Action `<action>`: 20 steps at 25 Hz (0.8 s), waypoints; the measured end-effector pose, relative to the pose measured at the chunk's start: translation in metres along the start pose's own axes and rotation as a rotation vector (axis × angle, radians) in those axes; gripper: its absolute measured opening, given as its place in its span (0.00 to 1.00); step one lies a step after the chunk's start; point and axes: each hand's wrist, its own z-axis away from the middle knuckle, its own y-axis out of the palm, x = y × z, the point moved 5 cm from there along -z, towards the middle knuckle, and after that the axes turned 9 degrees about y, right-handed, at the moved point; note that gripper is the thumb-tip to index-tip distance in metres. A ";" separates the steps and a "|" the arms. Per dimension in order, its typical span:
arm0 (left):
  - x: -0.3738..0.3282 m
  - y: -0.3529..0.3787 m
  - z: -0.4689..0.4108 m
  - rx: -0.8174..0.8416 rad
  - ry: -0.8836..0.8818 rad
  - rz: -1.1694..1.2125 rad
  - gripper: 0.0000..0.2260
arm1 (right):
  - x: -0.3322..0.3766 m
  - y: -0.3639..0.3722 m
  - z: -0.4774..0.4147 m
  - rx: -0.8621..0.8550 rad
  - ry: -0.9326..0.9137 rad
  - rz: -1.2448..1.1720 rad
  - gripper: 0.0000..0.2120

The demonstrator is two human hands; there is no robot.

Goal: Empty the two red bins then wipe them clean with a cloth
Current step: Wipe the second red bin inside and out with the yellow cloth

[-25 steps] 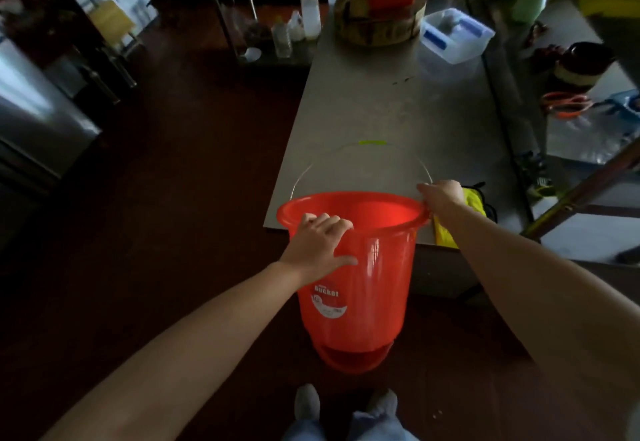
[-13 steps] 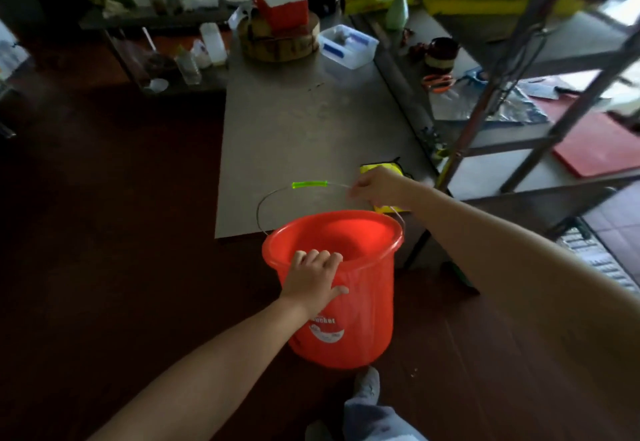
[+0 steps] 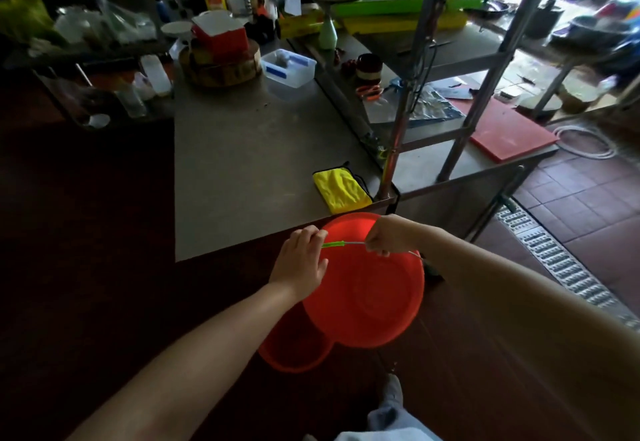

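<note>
Two hands now meet on the wire handle of the red bin. The left hand pinches one end of the handle's green grip, and the right hand is curled round the bare wire just beside it. A second ago both hands gripped the rim. Half a second ago the left was still on the rim while the right had already reached the wire, so the hold has passed from rim to handle.

The bin hangs below the near corner of the bench, over the dark floor, mouth toward the camera, and nothing shows inside it. A second red shape shows below and to the left. I cannot tell whether it is the other bin or this one's body.

The yellow cloth lies untouched on the bench corner, just beyond the hands. With the handle held, the bin looks ready to be carried or set down, and wiping has not begun.
</note>
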 end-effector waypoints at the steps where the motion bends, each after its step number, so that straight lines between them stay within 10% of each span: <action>1: -0.002 0.006 -0.009 0.058 -0.033 0.034 0.26 | -0.008 -0.008 0.003 -0.015 -0.010 0.020 0.07; 20: -0.083 0.179 -0.111 0.382 -0.585 0.362 0.15 | -0.220 0.003 -0.115 0.271 -0.102 0.241 0.08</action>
